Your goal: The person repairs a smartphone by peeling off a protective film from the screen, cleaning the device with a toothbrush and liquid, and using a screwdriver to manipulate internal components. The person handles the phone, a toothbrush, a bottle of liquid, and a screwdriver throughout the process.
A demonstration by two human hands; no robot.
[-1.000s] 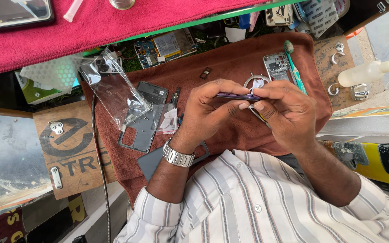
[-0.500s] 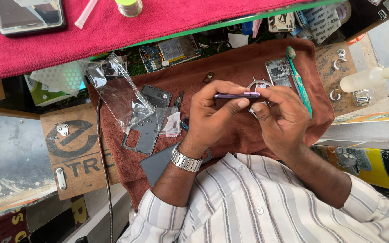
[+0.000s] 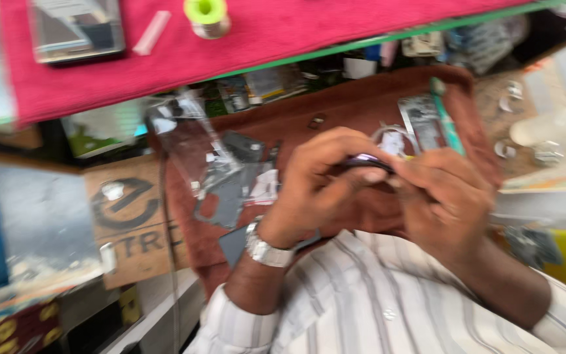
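Holding one purple tool [image 3: 365,160] | two hands: left hand [image 3: 325,183], right hand [image 3: 443,200]

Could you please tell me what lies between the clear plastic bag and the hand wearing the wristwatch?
In the head view, blurred grey flat parts lie there on the brown cloth.

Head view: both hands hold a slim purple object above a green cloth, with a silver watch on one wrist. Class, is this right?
Not quite. The cloth is brown, not green, as the head view shows. The rest stands: the left hand and right hand hold the slim purple object above it, and a silver watch sits on the left wrist.
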